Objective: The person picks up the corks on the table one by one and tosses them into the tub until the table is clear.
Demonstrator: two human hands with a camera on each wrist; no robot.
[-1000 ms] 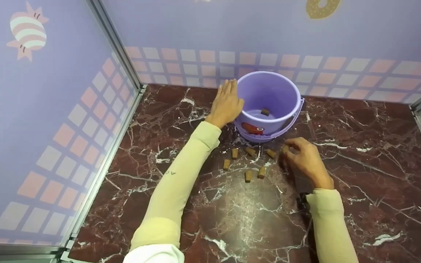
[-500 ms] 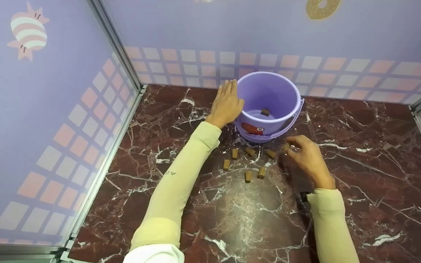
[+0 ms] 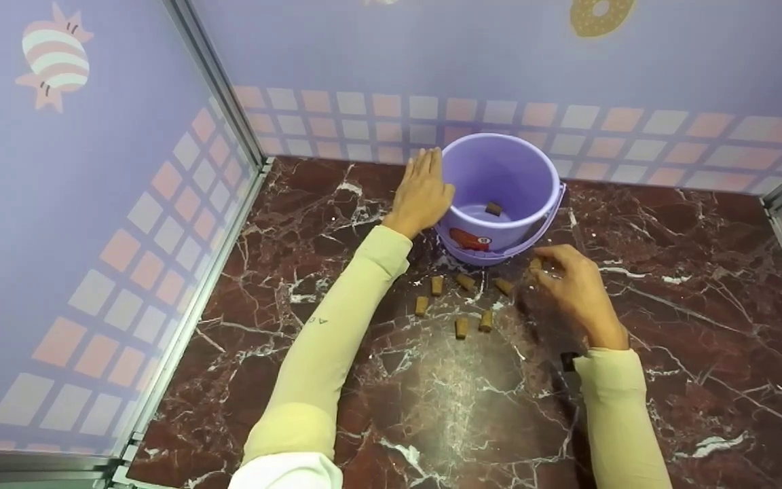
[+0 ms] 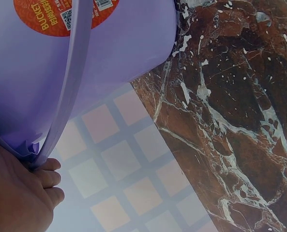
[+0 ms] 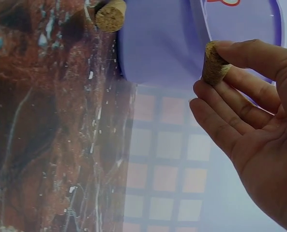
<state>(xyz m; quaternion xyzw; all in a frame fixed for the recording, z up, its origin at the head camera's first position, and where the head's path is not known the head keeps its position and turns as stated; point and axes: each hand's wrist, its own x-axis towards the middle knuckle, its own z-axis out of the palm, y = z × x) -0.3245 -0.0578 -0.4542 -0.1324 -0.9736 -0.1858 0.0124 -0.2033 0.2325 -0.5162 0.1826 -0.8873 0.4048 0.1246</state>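
A purple bucket [image 3: 499, 163] stands near the back wall with one brown cork [image 3: 493, 209] lying inside. My left hand [image 3: 419, 197] holds the bucket's left rim; in the left wrist view its fingers lie by the end of the handle [image 4: 70, 87]. Beside the bucket's lower right, my right hand [image 3: 578, 288] pinches a tapered cork stopper [image 5: 215, 64] between thumb and fingers. The right wrist view shows this cork raised in front of the bucket's side. Several more corks [image 3: 461, 329] lie loose on the marbled surface in front of the bucket.
Purple panels with pink and white squares enclose the dark red marbled surface [image 3: 703, 305] at the back [image 3: 337, 54] and left [image 3: 92, 204]. A metal corner post [image 3: 221, 81] joins them. The bucket's handle [image 3: 542, 231] hangs down at its front right.
My right hand has risen slightly up and to the right with the cork in its fingers, nearer the bucket. The left hand, the bucket and the loose corks have stayed put.
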